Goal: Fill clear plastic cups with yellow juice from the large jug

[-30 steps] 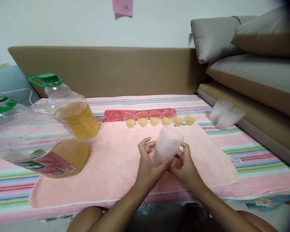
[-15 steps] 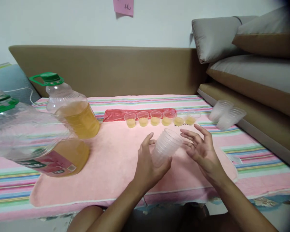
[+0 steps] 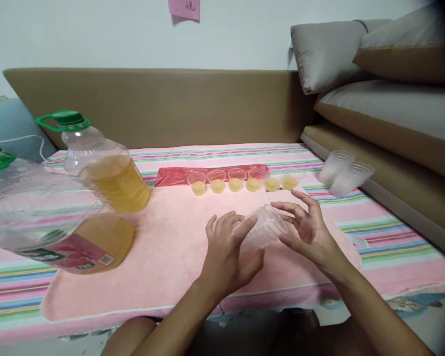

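Note:
A stack of clear plastic cups [image 3: 264,228] is tilted on its side between my hands, rims toward the right. My left hand [image 3: 228,247] is loosely around its base end, index finger across the side and thumb below, other fingers spread. At the rim end my right hand [image 3: 311,235] has its fingertips above and its thumb below, touching the edge. Beyond my hands, a row of several small clear cups [image 3: 236,184] holds a little yellow drink. The far end of the stack is partly hidden by my left hand.
Two large bottles of yellow drink stand on the left, a nearer labelled bottle [image 3: 96,242] and a farther green-capped one [image 3: 114,178]. A red plastic bag [image 3: 174,176] lies behind the cup row. Two more cup stacks [image 3: 350,179] lie at right, beside piled cushions [image 3: 393,109].
The cup stack has tipped further over to the right. My left fingers have shifted and spread, with the index now across the stack. My right fingers have come onto the rim.

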`<state>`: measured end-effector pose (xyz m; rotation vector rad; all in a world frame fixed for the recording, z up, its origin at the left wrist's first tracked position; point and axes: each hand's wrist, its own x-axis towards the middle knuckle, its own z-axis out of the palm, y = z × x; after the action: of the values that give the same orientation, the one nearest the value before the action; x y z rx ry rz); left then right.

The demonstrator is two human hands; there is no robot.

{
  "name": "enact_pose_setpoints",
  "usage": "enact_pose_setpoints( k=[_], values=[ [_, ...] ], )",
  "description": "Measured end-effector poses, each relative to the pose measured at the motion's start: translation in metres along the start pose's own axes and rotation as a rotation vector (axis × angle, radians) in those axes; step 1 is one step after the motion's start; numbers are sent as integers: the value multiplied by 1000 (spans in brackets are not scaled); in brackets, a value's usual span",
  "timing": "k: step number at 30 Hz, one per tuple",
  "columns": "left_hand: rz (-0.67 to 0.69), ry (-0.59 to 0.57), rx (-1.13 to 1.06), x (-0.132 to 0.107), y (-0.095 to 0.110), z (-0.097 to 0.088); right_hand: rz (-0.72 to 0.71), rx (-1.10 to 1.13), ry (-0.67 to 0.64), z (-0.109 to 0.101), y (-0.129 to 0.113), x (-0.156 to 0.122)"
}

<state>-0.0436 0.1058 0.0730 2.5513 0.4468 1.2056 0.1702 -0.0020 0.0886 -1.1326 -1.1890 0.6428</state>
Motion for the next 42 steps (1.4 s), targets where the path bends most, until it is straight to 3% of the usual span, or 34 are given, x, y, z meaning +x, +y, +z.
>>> enact_pose_setpoints(
  k=[8, 22, 42],
  values=[
    [-16, -37, -61, 2, 4, -6, 44, 43, -61, -4, -7, -1],
    [-117, -128, -224, 1, 4, -9, 136, 137, -42, -1, -11, -1],
    [-56, -218, -174, 4, 6, -15, 175, 208, -56, -2, -9, 0]
  ],
)
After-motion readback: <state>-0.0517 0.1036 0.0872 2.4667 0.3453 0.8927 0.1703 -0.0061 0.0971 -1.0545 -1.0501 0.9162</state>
